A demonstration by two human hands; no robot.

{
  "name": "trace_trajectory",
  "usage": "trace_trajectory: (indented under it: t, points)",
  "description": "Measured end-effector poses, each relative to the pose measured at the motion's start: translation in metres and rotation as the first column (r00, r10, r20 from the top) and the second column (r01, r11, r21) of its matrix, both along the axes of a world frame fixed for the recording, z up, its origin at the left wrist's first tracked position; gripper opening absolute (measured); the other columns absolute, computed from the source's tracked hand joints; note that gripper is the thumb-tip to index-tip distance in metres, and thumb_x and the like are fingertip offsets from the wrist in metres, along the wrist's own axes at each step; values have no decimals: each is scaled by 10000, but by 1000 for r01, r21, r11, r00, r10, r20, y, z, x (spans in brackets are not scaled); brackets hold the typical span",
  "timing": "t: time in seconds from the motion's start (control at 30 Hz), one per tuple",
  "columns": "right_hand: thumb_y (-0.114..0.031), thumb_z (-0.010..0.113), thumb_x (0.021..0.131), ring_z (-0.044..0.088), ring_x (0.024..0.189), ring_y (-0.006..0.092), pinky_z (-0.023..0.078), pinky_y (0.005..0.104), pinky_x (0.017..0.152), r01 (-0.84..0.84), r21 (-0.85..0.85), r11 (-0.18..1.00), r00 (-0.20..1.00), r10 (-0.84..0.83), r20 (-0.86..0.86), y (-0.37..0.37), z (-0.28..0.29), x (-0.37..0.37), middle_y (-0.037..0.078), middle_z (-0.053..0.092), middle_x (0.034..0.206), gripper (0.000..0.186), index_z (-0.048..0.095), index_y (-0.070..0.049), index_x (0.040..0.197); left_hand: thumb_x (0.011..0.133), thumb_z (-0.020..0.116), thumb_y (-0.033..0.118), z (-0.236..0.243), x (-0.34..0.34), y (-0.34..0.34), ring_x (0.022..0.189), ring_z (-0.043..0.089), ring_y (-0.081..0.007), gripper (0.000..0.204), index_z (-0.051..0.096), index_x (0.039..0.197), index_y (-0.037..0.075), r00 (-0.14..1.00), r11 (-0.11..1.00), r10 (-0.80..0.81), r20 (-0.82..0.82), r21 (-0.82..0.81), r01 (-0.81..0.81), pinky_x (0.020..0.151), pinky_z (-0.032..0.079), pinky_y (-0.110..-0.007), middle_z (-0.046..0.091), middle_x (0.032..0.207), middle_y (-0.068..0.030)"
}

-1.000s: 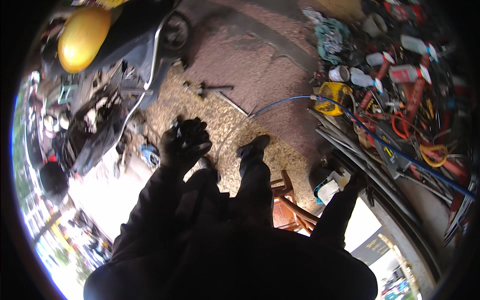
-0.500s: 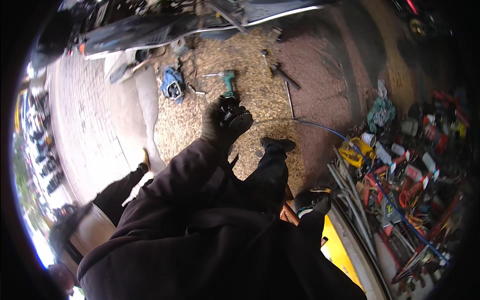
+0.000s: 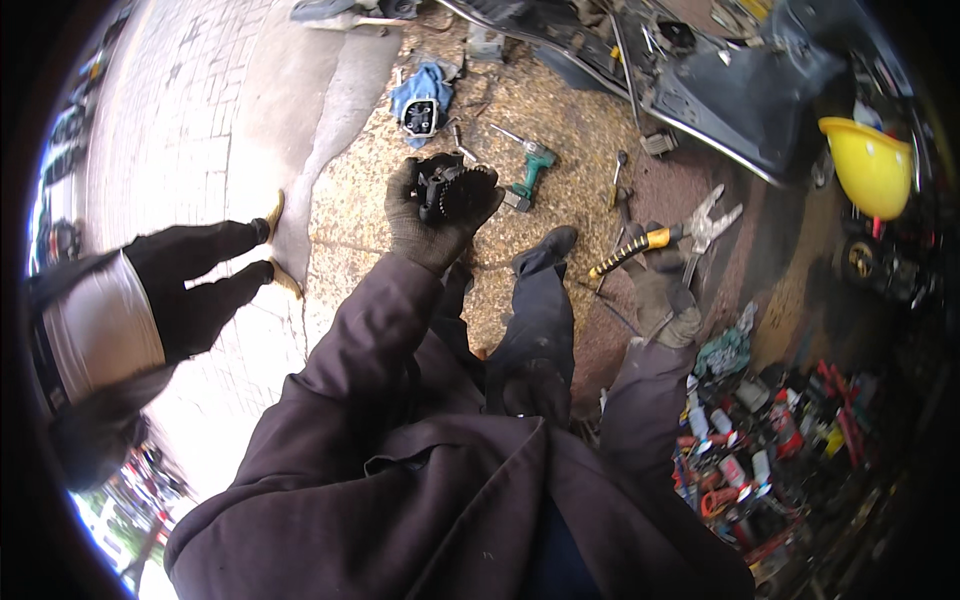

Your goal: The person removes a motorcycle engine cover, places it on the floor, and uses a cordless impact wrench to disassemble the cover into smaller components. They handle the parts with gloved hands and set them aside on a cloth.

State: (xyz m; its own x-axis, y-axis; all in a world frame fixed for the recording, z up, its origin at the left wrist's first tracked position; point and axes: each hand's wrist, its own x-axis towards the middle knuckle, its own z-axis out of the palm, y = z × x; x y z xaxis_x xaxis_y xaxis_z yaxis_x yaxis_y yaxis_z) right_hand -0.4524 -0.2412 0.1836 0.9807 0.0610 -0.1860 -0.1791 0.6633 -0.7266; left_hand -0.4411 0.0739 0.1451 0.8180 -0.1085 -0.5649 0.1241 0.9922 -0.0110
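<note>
My left hand, in a grey-brown work glove, grips a dark mechanical part with a toothed gear wheel facing up. It is held above the speckled floor. To the right, my gloved right hand is closed around pliers with yellow-and-black grips. Their broad metal jaws point away to the far right and stand apart. The two hands are well separated, and the pliers do not touch the gear part. Glove and fingers hide part of both things.
A green cordless drill lies beyond my left hand, near a blue cloth with a metal part. A ratchet-like tool lies farther right. Cluttered tools fill the lower right; a yellow helmet-shaped thing stands far right. Another person is at left.
My right hand has risen from beside the tool pile and moved forward with the pliers, whose jaws now show. My left hand still holds the gear part. The view has turned right.
</note>
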Motion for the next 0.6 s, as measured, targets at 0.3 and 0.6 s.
trace_trajectory:
  t: [0.3,0.6]
  points:
    - [-12,587,847,599,1044,213,503,306,882,-790,-342,510,576,808,-126,69,-51,111,112,553,1211,395,547,21,1238,834,599,507,-13,37,16,1122,561,-430,556,618,1122,32,944,947,321,-79,58,-317,1016,398,-621,635,1127,-211]
    - [61,535,904,596,1072,177,529,282,875,-962,-78,261,240,677,-696,99,-91,169,97,580,1181,429,432,-63,1302,867,587,571,-53,16,-11,1078,604,-400,573,633,1134,67,960,972,233,-157,19,-233,890,479,-659,647,1135,-150]
